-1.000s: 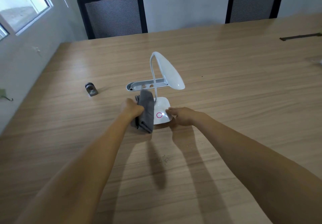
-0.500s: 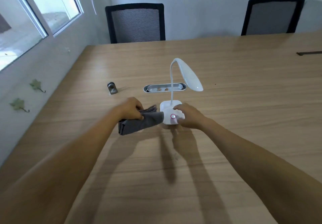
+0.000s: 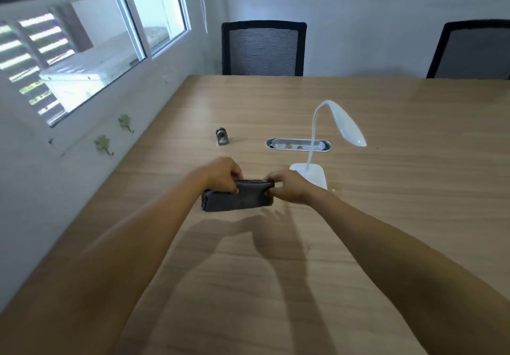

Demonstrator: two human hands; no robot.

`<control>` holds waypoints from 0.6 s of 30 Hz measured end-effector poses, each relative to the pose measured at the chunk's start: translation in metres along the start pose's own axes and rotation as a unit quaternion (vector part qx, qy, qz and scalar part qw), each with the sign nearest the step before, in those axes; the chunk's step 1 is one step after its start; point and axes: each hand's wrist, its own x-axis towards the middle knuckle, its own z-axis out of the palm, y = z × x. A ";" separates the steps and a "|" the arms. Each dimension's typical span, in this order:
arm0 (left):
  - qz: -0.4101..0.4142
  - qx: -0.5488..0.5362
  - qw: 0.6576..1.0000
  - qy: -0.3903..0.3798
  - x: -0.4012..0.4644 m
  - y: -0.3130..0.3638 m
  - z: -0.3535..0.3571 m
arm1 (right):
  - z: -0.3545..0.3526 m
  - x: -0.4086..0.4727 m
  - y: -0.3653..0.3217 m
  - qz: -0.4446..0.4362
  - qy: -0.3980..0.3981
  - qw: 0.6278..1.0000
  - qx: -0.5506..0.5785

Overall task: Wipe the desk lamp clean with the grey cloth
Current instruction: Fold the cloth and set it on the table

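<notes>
A white desk lamp (image 3: pixel 342 125) with a bent neck stands upright on its square base (image 3: pixel 314 175) on the wooden table (image 3: pixel 400 216). Left of the base, a folded grey cloth (image 3: pixel 242 198) is held just above the table by both hands. My left hand (image 3: pixel 223 174) grips its left top edge. My right hand (image 3: pixel 289 186) pinches its right end and covers the near left corner of the lamp base. Neither hand touches the lamp's neck or head.
A small metal cylinder piece (image 3: pixel 221 136) sits on the table behind my left hand. An oval metal cable tray (image 3: pixel 298 144) is set into the table behind the lamp. Two black mesh chairs (image 3: pixel 263 48) stand at the far edge. A wall with windows runs along the left.
My right hand has left the lamp base and taken hold of the cloth's right end. The cloth has moved left, away from the lamp, and is now stretched between both hands. The camera turned left.
</notes>
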 end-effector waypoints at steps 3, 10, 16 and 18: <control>-0.045 0.024 0.999 -0.008 -0.022 -0.029 0.003 | 0.015 0.010 -0.019 0.012 -0.010 0.999 0.036; -0.160 -0.099 0.981 0.037 -0.075 -0.119 0.018 | 0.076 0.029 -0.075 0.044 -0.101 0.977 0.181; -0.271 -0.232 0.927 0.116 -0.109 -0.172 0.059 | 0.135 0.036 -0.100 0.120 -0.123 0.957 0.233; -0.292 -0.255 0.912 0.136 -0.113 -0.181 0.075 | 0.150 0.037 -0.100 0.139 -0.130 0.953 0.235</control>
